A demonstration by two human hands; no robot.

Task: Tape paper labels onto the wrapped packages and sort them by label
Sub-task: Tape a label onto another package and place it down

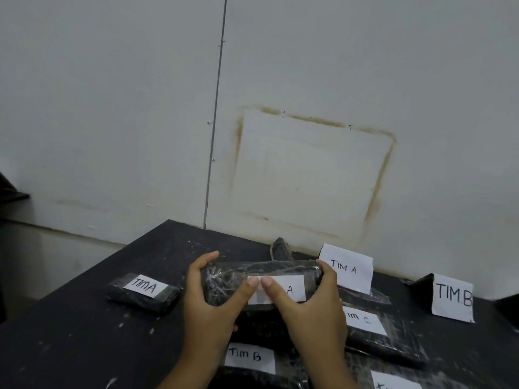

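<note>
Package in black wrap is in both my hands over the middle of the tabletop — left hand gripping its left end, right hand gripping the right end, both thumbs pressing on the white label that ends in A. TIM A package lies toward the left edge, TIM B package by the near edge, TIM C package just right of my right hand. TIM A sign and TIM B sign stand along the far edge.

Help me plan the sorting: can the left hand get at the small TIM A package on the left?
Probably yes, once freed. The left hand grips the held package, but the small package lies just to its left on the table, with nothing between.
</note>
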